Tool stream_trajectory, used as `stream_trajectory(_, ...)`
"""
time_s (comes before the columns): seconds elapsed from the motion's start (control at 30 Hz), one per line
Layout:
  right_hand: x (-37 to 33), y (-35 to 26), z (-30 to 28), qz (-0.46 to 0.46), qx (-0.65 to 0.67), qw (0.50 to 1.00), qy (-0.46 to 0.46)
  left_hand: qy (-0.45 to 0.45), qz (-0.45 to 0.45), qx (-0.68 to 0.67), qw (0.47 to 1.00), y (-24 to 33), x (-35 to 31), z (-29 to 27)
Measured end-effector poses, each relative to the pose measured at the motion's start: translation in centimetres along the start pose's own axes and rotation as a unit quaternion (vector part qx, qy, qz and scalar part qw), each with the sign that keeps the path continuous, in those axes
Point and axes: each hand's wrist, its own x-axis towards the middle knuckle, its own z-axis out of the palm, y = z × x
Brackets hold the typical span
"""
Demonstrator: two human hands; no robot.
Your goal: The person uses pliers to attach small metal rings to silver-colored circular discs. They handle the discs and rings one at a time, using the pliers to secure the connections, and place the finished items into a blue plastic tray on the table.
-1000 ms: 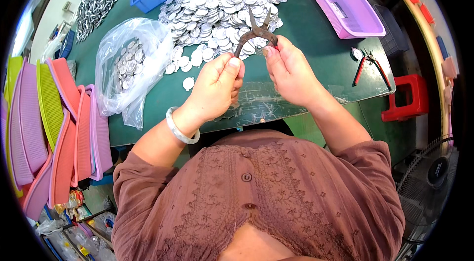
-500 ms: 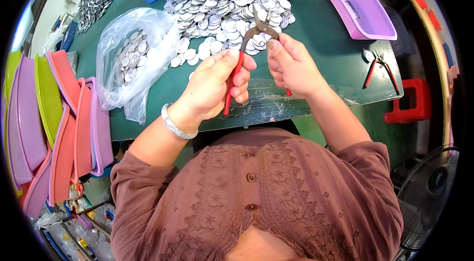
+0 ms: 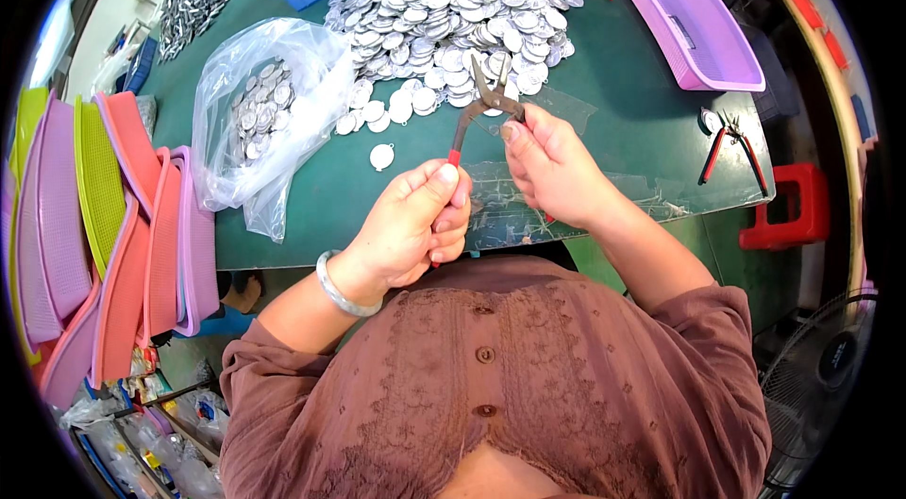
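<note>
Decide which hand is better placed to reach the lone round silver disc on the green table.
Likely left: the left hand is nearer the disc. The right hand is farther away, and both hands hold the open red-handled dark metal pliers.

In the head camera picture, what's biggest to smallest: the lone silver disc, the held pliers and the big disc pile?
1. Big disc pile
2. Held pliers, partly hidden
3. Lone silver disc

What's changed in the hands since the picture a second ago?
The left hand has slid down its pliers handle, so red grip now shows above it. Both hands have drawn the pliers toward the person's body. The right hand still holds the other handle. Disc pile, clear bag and purple basket look unchanged.
</note>
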Motion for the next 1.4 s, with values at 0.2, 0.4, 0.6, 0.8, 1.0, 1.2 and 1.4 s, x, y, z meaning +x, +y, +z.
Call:
stream_trajectory(0.2, -0.9, 1.2, 1.2, 0.048, 0.009, 0.999, 0.011, 0.008, -0.031, -0.019, 0.999, -1.0, -0.9, -1.1)
stream_trajectory(0.4, -1.0, 3.0, 2.6, 0.068, 0.002, 0.997, 0.023, 0.046, -0.048, -0.008, 0.998, -2.4, -2.1, -2.3)
stream_trajectory(0.6, -0.8, 3.3, 2.7, 0.114, 0.152, 0.982, 0.006, 0.130, 0.012, 0.208, 0.969, -3.3, -1.2, -3.6)
stream_trajectory(0.8, -1.1, 3.7, 2.5, 0.092, 0.151, 0.984, 0.005, 0.149, 0.081, 0.397, 0.902, -3.5, -1.5, -3.1)
stream_trajectory(1.0, -0.9, 4.1, 2.2, 0.092, 0.161, 0.982, -0.017, 0.127, 0.044, 0.325, 0.936, -3.9, -1.8, -3.6)
stream_trajectory(1.2, -0.9, 4.0, 2.2, 0.096, 0.158, 0.983, -0.022, 0.131, 0.047, 0.317, 0.938, -3.9, -1.9, -3.5)
stream_trajectory(1.4, -0.9, 4.4, 2.0, 0.100, 0.160, 0.982, -0.021, 0.127, 0.050, 0.272, 0.952, -4.1, -2.0, -3.7)
